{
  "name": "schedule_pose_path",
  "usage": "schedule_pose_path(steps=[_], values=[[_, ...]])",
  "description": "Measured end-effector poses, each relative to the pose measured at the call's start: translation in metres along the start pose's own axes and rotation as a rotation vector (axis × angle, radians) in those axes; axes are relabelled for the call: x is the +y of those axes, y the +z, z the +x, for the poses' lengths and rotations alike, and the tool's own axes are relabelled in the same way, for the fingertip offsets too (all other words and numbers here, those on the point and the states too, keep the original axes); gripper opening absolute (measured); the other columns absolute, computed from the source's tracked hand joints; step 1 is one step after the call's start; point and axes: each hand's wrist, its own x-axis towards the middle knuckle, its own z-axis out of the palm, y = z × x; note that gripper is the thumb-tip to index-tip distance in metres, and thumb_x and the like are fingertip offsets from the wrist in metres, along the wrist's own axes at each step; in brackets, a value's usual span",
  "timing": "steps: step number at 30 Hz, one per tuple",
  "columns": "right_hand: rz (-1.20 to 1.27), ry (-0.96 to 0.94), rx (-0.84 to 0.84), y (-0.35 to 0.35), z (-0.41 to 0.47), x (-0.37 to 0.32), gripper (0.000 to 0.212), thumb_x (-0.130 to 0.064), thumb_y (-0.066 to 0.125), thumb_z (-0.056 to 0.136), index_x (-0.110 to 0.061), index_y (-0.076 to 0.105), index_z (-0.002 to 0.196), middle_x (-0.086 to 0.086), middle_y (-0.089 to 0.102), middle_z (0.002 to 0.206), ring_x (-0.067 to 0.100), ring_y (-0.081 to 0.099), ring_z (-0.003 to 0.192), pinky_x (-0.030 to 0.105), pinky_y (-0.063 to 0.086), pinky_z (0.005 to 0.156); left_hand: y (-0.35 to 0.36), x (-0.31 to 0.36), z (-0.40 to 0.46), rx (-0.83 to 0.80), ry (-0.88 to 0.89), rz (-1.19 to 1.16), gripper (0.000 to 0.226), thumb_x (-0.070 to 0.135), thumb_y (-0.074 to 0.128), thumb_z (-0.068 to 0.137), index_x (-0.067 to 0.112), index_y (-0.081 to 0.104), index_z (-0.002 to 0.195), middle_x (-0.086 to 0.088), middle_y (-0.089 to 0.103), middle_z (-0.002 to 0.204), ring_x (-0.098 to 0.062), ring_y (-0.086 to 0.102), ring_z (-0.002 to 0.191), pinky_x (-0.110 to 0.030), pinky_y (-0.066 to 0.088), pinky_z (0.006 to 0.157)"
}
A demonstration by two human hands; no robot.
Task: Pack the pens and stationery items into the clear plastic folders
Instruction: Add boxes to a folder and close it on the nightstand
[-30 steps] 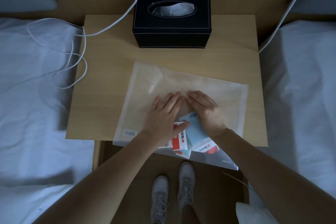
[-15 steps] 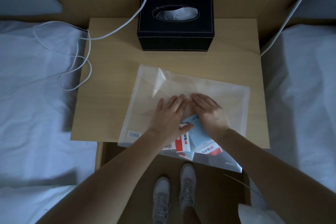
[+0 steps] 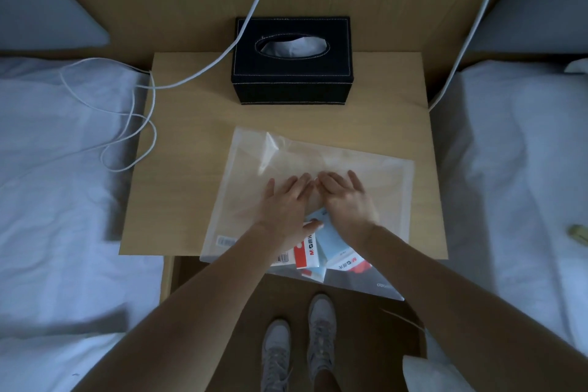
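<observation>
While both hands point(image 3: 318, 204) press flat, stationery packs point(image 3: 321, 251) underlie the folder point(image 3: 381, 188).

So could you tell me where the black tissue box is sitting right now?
In the head view, the black tissue box stands at the far edge of the wooden bedside table, beyond the clear folder.

Folder point(image 3: 375, 188) on nightstand point(image 3: 191, 200), tissue box point(image 3: 291, 73) behind; stationery packs point(image 3: 321, 248) at folder's near edge.
</observation>
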Motion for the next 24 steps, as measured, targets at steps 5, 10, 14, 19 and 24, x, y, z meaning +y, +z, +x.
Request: schedule_pose_path(steps=[5, 10, 14, 19, 24], values=[[0.109, 0.048, 0.118, -0.004, -0.007, 0.016, 0.042, 0.005, 0.054, 0.067, -0.007, 0.073, 0.102, 0.013, 0.07, 0.109, 0.031, 0.067, 0.1, 0.062, 0.043, 0.091, -0.008, -0.018, -0.003, 0.191, 0.093, 0.056, 0.065, 0.052, 0.025, 0.098, 0.016, 0.013, 0.151, -0.002, 0.015, 0.158, -0.017, 0.016, 0.144, -0.037, 0.008, 0.118], [0.107, 0.098, 0.121, 0.009, -0.03, 0.027, 0.036, -0.019, 0.053, 0.091, -0.007, 0.061, 0.125, 0.016, 0.055, 0.134, 0.037, 0.055, 0.121, 0.059, 0.027, 0.102, -0.01, -0.028, 0.003, 0.218, 0.009, 0.097, 0.063, 0.051, 0.018, 0.098, 0.023, 0.001, 0.152, -0.003, -0.008, 0.16, -0.024, -0.002, 0.147, -0.046, -0.001, 0.118], [0.115, 0.198, -0.114, 0.012, -0.031, 0.028, 0.067, -0.058, 0.009, 0.095, -0.021, 0.022, 0.15, 0.007, 0.011, 0.157, 0.024, 0.009, 0.143, 0.055, -0.002, 0.114, -0.008, -0.033, 0.018, 0.184, -0.047, 0.106, 0.064, 0.058, 0.015, 0.095, 0.036, -0.011, 0.149, -0.002, -0.021, 0.158, -0.031, -0.013, 0.145, -0.054, -0.005, 0.114], [0.089, 0.288, -0.166, 0.021, -0.03, 0.034, 0.066, -0.067, -0.003, 0.089, -0.037, -0.01, 0.148, -0.002, -0.017, 0.156, 0.021, -0.018, 0.143, 0.051, -0.019, 0.112, 0.011, -0.033, 0.028, 0.102, -0.123, 0.145, 0.064, 0.067, 0.008, 0.09, 0.045, -0.029, 0.138, 0.0, -0.036, 0.152, -0.036, -0.025, 0.141, -0.063, -0.009, 0.109], [0.089, 0.307, -0.213, 0.024, -0.029, 0.034, 0.063, -0.063, -0.008, 0.089, -0.04, -0.02, 0.146, -0.003, -0.027, 0.155, 0.018, -0.027, 0.142, 0.052, -0.016, 0.113, 0.013, -0.037, 0.035, 0.06, -0.139, 0.127, 0.065, 0.069, 0.01, 0.089, 0.048, -0.027, 0.138, 0.003, -0.035, 0.152, -0.035, -0.024, 0.141, -0.061, -0.003, 0.113]])
